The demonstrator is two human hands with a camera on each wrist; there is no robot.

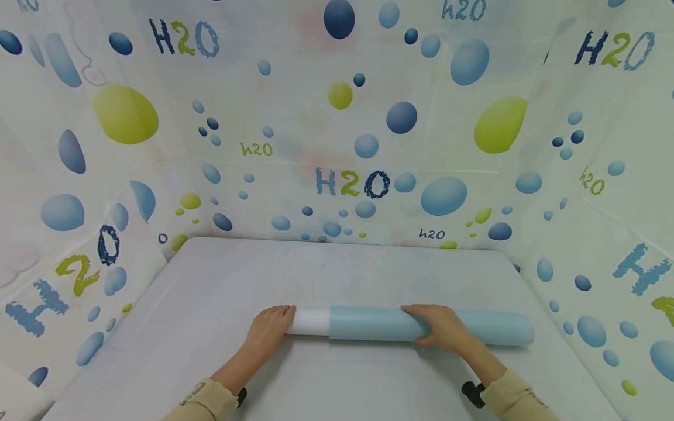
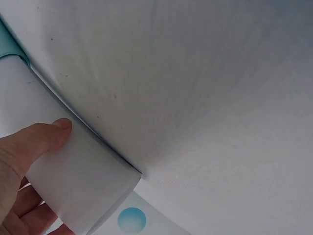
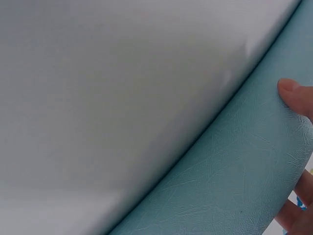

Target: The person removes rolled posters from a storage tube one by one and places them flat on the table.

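A light blue roll [image 1: 368,324] lies crosswise on the table, with a white roll [image 1: 310,323] coming out of its left end. My left hand [image 1: 270,328] grips the white roll near its left end; in the left wrist view the thumb of that hand [image 2: 29,156] lies on top of the white roll [image 2: 83,181] and the fingers curl under it. Around the middle of the blue roll is my right hand [image 1: 439,328]. The right wrist view shows this hand [image 3: 298,147] with its thumb on the blue surface [image 3: 230,171] and fingers at the far side.
The white tabletop [image 1: 337,269] extends around the roll. Behind and at both sides hangs a white curtain [image 1: 295,105] printed with blue and green drops and H2O lettering. Dark objects [image 1: 473,394] show beside both sleeves.
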